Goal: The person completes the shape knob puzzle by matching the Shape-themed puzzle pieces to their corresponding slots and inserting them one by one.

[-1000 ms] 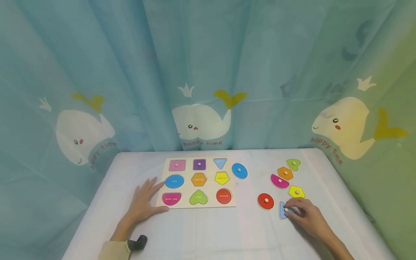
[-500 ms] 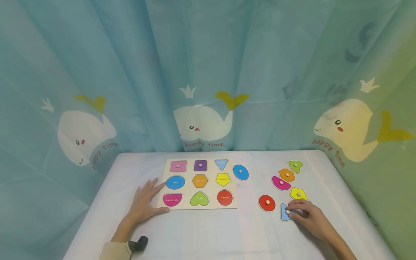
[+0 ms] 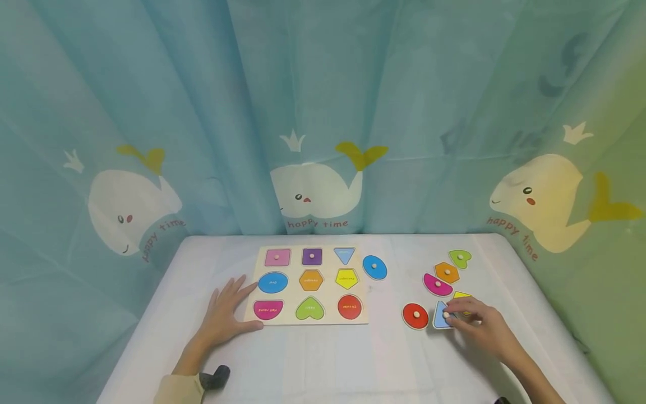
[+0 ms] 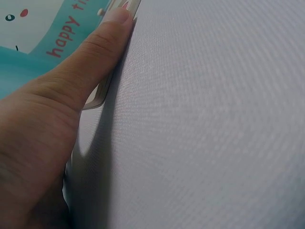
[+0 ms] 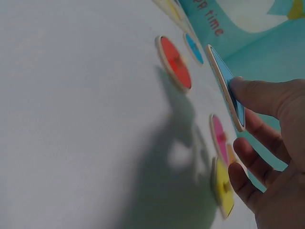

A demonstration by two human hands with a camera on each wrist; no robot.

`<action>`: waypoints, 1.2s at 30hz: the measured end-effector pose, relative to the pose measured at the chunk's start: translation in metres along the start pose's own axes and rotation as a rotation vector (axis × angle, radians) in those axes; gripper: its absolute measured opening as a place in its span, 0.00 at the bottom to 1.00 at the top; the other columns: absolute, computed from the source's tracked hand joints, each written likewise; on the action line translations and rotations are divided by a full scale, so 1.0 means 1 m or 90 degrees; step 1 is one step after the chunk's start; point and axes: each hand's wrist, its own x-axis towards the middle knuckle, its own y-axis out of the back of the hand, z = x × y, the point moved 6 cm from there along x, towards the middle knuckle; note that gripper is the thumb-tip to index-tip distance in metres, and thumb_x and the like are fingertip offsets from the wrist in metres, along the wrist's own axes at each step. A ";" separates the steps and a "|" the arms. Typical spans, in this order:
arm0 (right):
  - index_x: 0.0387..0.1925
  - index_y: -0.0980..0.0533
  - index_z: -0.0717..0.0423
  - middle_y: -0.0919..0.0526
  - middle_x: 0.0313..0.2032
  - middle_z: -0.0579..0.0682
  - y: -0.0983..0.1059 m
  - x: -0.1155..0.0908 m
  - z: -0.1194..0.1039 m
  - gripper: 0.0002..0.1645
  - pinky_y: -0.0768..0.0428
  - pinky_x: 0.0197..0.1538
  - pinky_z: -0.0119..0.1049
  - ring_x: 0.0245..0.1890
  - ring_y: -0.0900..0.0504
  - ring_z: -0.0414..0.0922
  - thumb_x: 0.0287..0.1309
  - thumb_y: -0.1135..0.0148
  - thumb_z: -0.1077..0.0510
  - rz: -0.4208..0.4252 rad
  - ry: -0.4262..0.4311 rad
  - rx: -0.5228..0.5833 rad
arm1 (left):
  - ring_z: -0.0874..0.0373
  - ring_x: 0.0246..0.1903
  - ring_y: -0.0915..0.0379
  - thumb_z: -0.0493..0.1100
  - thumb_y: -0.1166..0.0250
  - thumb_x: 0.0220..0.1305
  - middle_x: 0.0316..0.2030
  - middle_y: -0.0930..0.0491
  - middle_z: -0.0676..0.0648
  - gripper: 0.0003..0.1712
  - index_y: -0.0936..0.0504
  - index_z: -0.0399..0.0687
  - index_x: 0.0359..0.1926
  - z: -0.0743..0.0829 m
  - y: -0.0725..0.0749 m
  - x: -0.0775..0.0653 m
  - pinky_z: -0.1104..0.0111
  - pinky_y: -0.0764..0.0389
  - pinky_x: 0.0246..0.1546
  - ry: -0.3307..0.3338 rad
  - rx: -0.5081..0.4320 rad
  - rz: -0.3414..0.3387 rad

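My right hand [image 3: 487,328] pinches the light-blue triangle piece [image 3: 440,317] at its white knob. In the right wrist view this triangle stands tilted, raised off the table, with the thumb on its face and the other fingers loosely bent. My left hand [image 3: 224,311] is spread at the left side of the wooden puzzle board [image 3: 293,294], thumb on its near edge and index fingertip beside the blue oval recess. A pink rectangle [image 3: 282,260] and a purple square [image 3: 318,258] with knobs sit in the board. Its light-blue triangle recess [image 3: 345,255] is at the far right corner.
Right of the board lie a blue oval [image 3: 372,272], a red circle [image 3: 411,321], a magenta half round [image 3: 433,285], an orange hexagon [image 3: 444,271] and a green heart [image 3: 456,259]. My right hand partly covers a yellow pentagon [image 3: 461,295]. A whale-print curtain [image 3: 424,185] hangs behind the table.
My right hand has lifted the triangle off the table and moved it slightly away from me, now overlapping the yellow pentagon. The left hand stays at the board.
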 end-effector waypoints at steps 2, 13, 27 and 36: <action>0.38 0.12 0.46 0.13 0.42 0.46 0.000 0.006 -0.005 0.15 0.19 0.36 0.29 0.42 0.21 0.30 0.49 0.20 0.64 0.006 0.010 0.000 | 0.30 0.76 0.56 0.66 0.22 0.45 0.76 0.41 0.34 0.57 0.30 0.48 0.74 0.000 0.000 0.001 0.28 0.61 0.70 0.000 -0.001 -0.002; 0.40 0.12 0.44 0.13 0.47 0.48 -0.015 0.043 -0.017 0.11 0.16 0.42 0.31 0.46 0.22 0.30 0.55 0.21 0.56 -0.007 -0.017 -0.016 | 0.31 0.77 0.58 0.67 0.22 0.46 0.77 0.42 0.35 0.58 0.31 0.49 0.75 -0.004 -0.004 0.002 0.29 0.64 0.71 0.010 -0.005 -0.010; 0.42 0.13 0.48 0.14 0.48 0.50 -0.037 0.077 -0.029 0.10 0.16 0.40 0.34 0.43 0.19 0.46 0.57 0.23 0.60 0.007 0.021 0.028 | 0.31 0.77 0.57 0.66 0.22 0.46 0.77 0.41 0.35 0.57 0.30 0.50 0.74 -0.002 -0.002 0.003 0.29 0.63 0.71 -0.005 -0.010 -0.003; 0.42 0.13 0.49 0.15 0.49 0.49 -0.054 0.098 -0.038 0.08 0.16 0.43 0.34 0.48 0.20 0.46 0.59 0.25 0.58 -0.003 0.009 0.058 | 0.31 0.77 0.58 0.67 0.22 0.46 0.77 0.42 0.36 0.57 0.30 0.50 0.75 -0.005 -0.005 0.002 0.30 0.64 0.71 0.011 -0.012 -0.012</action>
